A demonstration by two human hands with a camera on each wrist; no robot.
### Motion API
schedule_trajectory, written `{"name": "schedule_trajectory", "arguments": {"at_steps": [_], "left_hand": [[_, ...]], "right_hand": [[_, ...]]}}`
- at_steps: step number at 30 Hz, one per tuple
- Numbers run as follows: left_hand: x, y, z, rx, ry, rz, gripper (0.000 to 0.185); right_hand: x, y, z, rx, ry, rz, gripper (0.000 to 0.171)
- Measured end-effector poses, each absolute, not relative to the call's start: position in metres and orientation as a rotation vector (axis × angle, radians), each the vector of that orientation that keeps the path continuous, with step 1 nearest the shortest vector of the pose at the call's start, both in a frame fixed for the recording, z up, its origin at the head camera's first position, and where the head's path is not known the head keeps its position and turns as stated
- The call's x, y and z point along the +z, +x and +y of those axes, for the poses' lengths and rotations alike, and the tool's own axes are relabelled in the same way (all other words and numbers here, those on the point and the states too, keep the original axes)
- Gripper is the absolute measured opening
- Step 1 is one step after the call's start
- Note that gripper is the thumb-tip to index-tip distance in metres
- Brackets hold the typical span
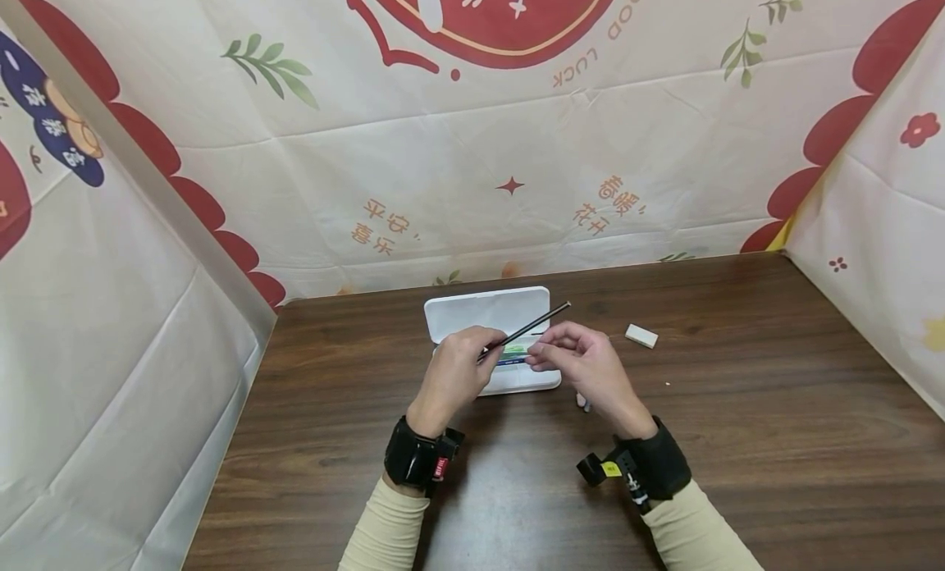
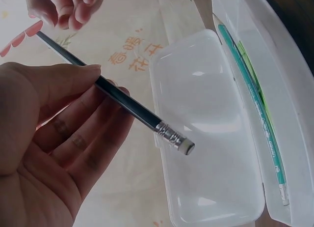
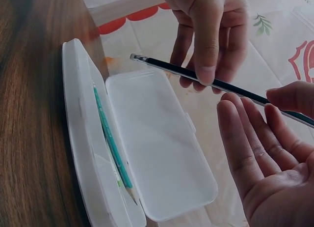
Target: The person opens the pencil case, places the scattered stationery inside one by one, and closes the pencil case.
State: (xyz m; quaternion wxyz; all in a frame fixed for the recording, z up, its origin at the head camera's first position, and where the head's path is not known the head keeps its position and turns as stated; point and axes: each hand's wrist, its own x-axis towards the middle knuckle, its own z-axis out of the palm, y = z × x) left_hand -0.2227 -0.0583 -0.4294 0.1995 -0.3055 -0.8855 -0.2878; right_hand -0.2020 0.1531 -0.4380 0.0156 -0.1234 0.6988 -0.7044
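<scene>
Head view: both forearms (image 1: 387,526) slant inward over the table (image 1: 746,440), the left hand (image 1: 454,370) pinching a dark pencil (image 1: 537,322) above the open white case (image 1: 480,312), the right hand (image 1: 591,366) close beside. Left wrist view: thumb and fingers grip it, its eraser (image 2: 187,147) jutting free. Right wrist view: right fingers (image 3: 243,160) loosely bent, contact with the pencil unclear

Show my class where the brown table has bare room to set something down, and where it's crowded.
Bare: the table between the white eraser and right-side cloth; also between the pencil case and left-side cloth. Crowded: around the pencil case, where the left hand holds a dark pencil and the right hand hovers close.
</scene>
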Motion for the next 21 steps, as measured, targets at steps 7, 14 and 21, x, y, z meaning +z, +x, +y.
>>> {"name": "schedule_trajectory", "arguments": {"at_steps": [7, 14, 21], "left_hand": [[-0.432, -0.227, -0.062, -0.774, -0.845, -2.498, 0.009], [-0.435, -0.23, -0.065, -0.78, -0.832, -2.485, 0.011], [-0.437, -0.232, -0.067, -0.787, -0.804, -2.521, 0.009]], "right_hand": [[-0.437, -0.203, 0.158, -2.17, -0.414, 2.209, 0.022], [-0.436, -0.204, 0.161, -2.19, -0.417, 2.205, 0.021], [-0.433, -0.203, 0.164, -2.173, -0.4, 2.245, 0.022]]}}
